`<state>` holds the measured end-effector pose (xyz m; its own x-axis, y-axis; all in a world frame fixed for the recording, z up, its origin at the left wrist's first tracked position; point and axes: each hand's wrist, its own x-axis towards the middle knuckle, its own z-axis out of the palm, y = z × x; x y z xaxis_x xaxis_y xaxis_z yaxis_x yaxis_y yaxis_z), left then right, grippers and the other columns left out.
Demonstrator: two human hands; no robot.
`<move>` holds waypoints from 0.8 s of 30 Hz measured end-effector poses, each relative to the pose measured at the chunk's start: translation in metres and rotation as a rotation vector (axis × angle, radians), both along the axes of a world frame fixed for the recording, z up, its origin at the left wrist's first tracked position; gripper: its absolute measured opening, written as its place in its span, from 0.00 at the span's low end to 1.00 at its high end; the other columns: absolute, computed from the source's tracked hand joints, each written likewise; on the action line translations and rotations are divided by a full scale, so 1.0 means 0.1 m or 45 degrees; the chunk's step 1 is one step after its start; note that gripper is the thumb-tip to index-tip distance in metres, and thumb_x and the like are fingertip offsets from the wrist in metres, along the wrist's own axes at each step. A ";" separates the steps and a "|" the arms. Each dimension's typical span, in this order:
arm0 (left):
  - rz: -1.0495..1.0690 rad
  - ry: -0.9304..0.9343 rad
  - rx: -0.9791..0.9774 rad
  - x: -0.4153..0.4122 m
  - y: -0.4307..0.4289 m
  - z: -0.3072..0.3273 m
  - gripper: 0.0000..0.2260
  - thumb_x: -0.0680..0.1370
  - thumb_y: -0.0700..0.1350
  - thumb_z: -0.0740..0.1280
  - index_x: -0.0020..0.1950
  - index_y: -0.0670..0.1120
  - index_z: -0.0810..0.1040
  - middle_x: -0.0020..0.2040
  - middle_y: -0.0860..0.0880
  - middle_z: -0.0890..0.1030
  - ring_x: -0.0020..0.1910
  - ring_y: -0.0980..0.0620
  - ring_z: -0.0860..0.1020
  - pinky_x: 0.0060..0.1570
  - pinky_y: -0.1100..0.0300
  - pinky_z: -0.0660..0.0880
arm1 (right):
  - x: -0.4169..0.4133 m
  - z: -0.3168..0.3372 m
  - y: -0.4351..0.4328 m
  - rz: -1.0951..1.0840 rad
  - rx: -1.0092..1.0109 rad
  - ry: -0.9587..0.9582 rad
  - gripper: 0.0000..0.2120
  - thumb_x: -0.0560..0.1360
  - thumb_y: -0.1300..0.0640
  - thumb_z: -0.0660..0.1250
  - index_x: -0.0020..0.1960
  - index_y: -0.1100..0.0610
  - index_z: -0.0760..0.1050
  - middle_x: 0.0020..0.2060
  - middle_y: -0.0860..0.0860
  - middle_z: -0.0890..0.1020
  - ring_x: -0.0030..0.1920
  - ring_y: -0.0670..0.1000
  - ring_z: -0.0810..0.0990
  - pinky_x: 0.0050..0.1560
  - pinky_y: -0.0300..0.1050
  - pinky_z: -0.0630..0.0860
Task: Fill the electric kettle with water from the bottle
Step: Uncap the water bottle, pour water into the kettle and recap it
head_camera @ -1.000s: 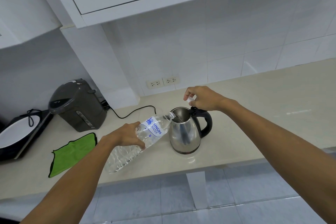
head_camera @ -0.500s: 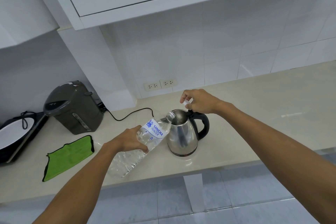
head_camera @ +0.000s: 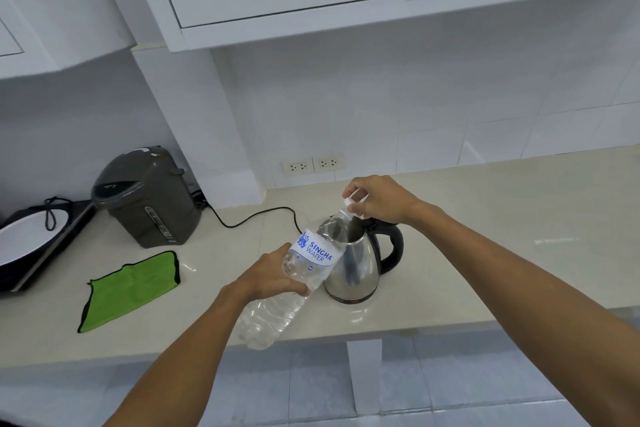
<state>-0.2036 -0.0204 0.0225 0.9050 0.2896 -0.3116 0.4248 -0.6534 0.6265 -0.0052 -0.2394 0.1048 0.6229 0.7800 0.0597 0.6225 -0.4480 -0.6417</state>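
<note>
A steel electric kettle (head_camera: 360, 265) with a black handle stands on the beige counter (head_camera: 519, 236), its lid open. My left hand (head_camera: 266, 279) grips a clear plastic water bottle (head_camera: 294, 274) with a blue and white label. The bottle is tilted up to the right, its mouth raised just above the kettle's rim. My right hand (head_camera: 377, 199) hovers over the kettle's top and pinches the small white bottle cap (head_camera: 349, 200) right at the bottle's mouth.
A dark grey hot-water dispenser (head_camera: 149, 198) stands at the back left, its black cord (head_camera: 256, 218) running across the counter. A green cloth (head_camera: 130, 288) lies left of the bottle. A black and white appliance (head_camera: 27, 243) sits at the far left. Wall sockets (head_camera: 311, 165) behind.
The bottle has tipped back from its pouring angle, so its mouth lifted out of the kettle toward my right hand with the cap. The camera view tilted upward.
</note>
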 end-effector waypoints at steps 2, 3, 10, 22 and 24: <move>-0.006 -0.028 -0.018 0.01 -0.03 0.01 0.33 0.65 0.51 0.84 0.67 0.59 0.75 0.56 0.58 0.85 0.54 0.56 0.84 0.50 0.59 0.81 | 0.01 0.02 0.02 -0.006 -0.023 -0.015 0.10 0.77 0.55 0.73 0.57 0.53 0.81 0.51 0.52 0.86 0.37 0.48 0.85 0.53 0.48 0.82; -0.011 -0.042 -0.020 0.02 -0.04 0.01 0.32 0.65 0.51 0.84 0.66 0.58 0.76 0.56 0.58 0.85 0.54 0.56 0.84 0.50 0.58 0.81 | 0.02 0.02 0.02 -0.003 -0.032 -0.015 0.09 0.77 0.55 0.73 0.57 0.52 0.81 0.51 0.51 0.86 0.37 0.48 0.85 0.53 0.48 0.82; -0.030 -0.107 -0.092 0.06 -0.08 -0.02 0.34 0.64 0.52 0.84 0.67 0.60 0.76 0.58 0.58 0.86 0.57 0.54 0.85 0.59 0.50 0.84 | 0.15 0.13 -0.05 0.091 -0.018 0.170 0.12 0.72 0.64 0.75 0.52 0.50 0.84 0.51 0.43 0.86 0.55 0.42 0.84 0.54 0.36 0.75; -0.040 -0.133 -0.160 0.07 -0.13 -0.06 0.34 0.66 0.49 0.85 0.69 0.60 0.76 0.61 0.59 0.85 0.60 0.57 0.84 0.61 0.54 0.81 | 0.19 0.28 -0.07 0.231 -0.030 0.170 0.13 0.69 0.65 0.79 0.52 0.54 0.86 0.49 0.45 0.88 0.45 0.35 0.84 0.58 0.40 0.77; -0.040 -0.132 -0.156 0.06 -0.13 -0.07 0.35 0.66 0.49 0.86 0.69 0.61 0.76 0.61 0.59 0.85 0.60 0.57 0.83 0.61 0.54 0.81 | 0.18 0.29 -0.08 0.217 -0.037 0.223 0.11 0.71 0.61 0.79 0.53 0.54 0.86 0.46 0.49 0.88 0.46 0.44 0.87 0.56 0.40 0.80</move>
